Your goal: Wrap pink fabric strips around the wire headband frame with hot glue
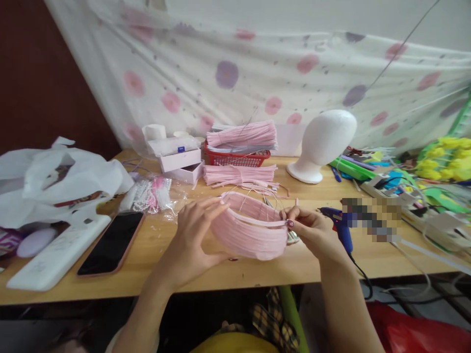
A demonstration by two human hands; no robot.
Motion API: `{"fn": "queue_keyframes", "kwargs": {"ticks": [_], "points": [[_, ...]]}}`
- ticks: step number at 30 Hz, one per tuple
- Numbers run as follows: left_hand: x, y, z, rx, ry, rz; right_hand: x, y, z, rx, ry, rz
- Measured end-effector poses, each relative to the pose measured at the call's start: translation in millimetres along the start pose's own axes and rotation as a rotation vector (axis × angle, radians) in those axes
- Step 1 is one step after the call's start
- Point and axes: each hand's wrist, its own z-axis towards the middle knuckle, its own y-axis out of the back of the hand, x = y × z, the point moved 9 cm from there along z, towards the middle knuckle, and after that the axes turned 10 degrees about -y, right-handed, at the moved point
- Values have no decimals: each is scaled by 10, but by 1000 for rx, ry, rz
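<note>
Both hands hold a pink band (250, 233), curved like a shallow hoop, just above the tabletop (257, 274). Left hand (193, 235) cups its left end, fingers clenched on the edge to steady it. Right hand (309, 230) pinches the right end, fingertips closed where a thin wire (257, 193) arcs over. Just right of those fingers lies a glue gun (340, 228); beyond the band, loose pink strips (239, 174); well left, a phone (112, 242).
</note>
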Motion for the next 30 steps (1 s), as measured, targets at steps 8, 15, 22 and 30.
{"fn": "queue_keyframes", "kwargs": {"ticks": [8, 15, 22, 30], "points": [[-271, 139, 106, -52, -115, 6, 131, -95, -179, 137, 15, 92], [-282, 122, 79, -21, -88, -2, 87, -133, -177, 224, 43, 70], [-253, 107, 41, 18, -53, 8, 74, -158, -162, 241, 17, 52], [-247, 64, 20, 14, -22, -61, 52, -143, -160, 250, 18, 39]]}}
